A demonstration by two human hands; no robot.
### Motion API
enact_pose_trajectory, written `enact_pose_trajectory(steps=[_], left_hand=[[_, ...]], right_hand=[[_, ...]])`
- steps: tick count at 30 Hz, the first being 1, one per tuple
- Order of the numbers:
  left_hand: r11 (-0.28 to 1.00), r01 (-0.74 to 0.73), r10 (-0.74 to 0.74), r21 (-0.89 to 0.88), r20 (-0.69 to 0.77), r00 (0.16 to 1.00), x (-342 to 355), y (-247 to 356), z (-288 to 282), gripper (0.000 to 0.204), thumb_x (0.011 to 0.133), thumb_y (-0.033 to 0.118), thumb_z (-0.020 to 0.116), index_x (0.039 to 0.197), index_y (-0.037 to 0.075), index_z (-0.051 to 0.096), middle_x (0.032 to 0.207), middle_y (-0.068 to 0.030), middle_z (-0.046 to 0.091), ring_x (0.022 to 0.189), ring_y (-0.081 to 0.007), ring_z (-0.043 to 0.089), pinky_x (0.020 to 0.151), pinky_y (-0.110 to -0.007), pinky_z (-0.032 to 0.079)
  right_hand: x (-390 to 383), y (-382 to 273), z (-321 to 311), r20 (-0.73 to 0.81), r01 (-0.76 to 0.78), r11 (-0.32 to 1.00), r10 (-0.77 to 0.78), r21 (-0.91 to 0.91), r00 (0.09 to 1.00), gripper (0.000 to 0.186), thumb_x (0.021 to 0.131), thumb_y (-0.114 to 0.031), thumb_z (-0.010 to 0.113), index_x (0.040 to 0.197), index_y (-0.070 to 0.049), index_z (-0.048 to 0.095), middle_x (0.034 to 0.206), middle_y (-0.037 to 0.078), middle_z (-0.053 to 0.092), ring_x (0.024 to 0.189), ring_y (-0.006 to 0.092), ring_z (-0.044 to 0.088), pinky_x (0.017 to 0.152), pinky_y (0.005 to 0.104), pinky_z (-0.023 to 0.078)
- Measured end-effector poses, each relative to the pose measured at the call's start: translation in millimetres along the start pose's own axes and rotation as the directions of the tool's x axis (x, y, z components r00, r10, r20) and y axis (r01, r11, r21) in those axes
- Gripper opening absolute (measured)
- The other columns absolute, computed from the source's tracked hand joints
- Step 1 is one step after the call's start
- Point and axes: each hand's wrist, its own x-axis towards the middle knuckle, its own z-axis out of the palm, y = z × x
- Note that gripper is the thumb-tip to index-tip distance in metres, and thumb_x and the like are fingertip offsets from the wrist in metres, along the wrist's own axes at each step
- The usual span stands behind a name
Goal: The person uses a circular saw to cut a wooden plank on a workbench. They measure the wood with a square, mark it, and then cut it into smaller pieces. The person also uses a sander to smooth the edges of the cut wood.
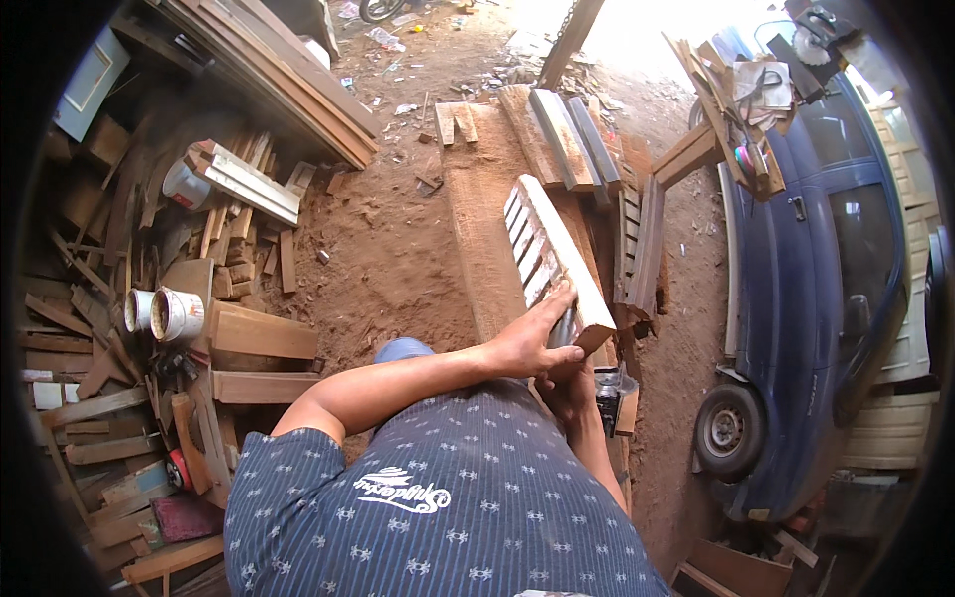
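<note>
A slotted wooden piece point(559, 244) with a pale long face and a row of dark slots slants up over the workbench plank. Across its near end lies my left hand point(532, 333), fingers stretched along the slotted side and thumb bent around the end, gripping it. Something grey shows under those fingers, too covered to name. My right hand point(571, 388) is below, closed at the underside of the near end; its fingertips are partly hidden by my left hand.
Under the piece runs a thick rough plank point(473, 219), with loose boards point(562, 134) at its far end. A blue vehicle point(816, 269) stands on the right. Scrap wood point(234, 239) and paint-stained buckets point(177, 314) crowd the left. Timber point(711, 95) juts out at upper right.
</note>
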Motion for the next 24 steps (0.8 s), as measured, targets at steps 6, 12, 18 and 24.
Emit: enact_pose_trajectory(steps=[6, 12, 18, 24], left_hand=[[0.994, 0.103, -0.094, 0.028, -0.219, 0.971, -3, -2, -13, 0.091, 0.084, 0.046, 0.074, 0.147, -0.005, 0.032, 0.143, -0.0315, 0.043, 0.136, -0.0429, 0.041, 0.114, -0.043, 0.032], [0.96, 0.133, -0.014, 0.248, -0.43, 0.902, 5, 27, -25, 0.093, 0.079, 0.042, 0.079, 0.144, -0.007, 0.036, 0.135, -0.0311, 0.051, 0.127, -0.0422, 0.051, 0.108, -0.045, 0.04], [0.958, 0.149, -0.004, 0.246, -0.508, 0.861, 6, 33, -72, 0.075, 0.073, 0.018, 0.073, 0.14, -0.003, 0.044, 0.111, -0.0257, 0.068, 0.103, -0.0377, 0.068, 0.09, -0.042, 0.055], [0.879, 0.016, 0.102, 0.477, -0.222, 0.97, -9, 89, -107, 0.073, 0.073, 0.02, 0.073, 0.138, 0.001, 0.049, 0.108, -0.0259, 0.067, 0.098, -0.0396, 0.068, 0.087, -0.042, 0.055]], right_hand=[[19, -7, 28, 0.244, -0.035, 0.998, 0.049, -0.059, 0.968, 0.055, 0.098, -0.061, 0.039, 0.128, -0.018, 0.056, 0.11, 0.001, 0.068, 0.083, 0.0184, 0.066, 0.06, 0.0359, 0.052], [34, -2, 88, 0.141, 0.094, 0.971, -0.064, -0.222, 0.988, 0.062, 0.1, -0.061, 0.034, 0.145, -0.018, 0.041, 0.127, 0.004, 0.058, 0.107, 0.0181, 0.06, 0.073, 0.0363, 0.053], [75, -9, 55, 0.2, 0.035, 0.869, 0.074, -0.493, 0.977, 0.058, 0.099, -0.043, 0.057, 0.139, -0.003, 0.045, 0.102, 0.008, 0.066, 0.085, 0.0164, 0.065, 0.071, 0.0347, 0.054], [79, -11, -7, 0.029, 0.316, 0.409, -0.572, -0.856, 0.82, 0.05, 0.094, -0.03, 0.067, 0.125, 0.008, 0.058, 0.109, 0.023, 0.069, 0.093, 0.0244, 0.069, 0.08, 0.0358, 0.056]])
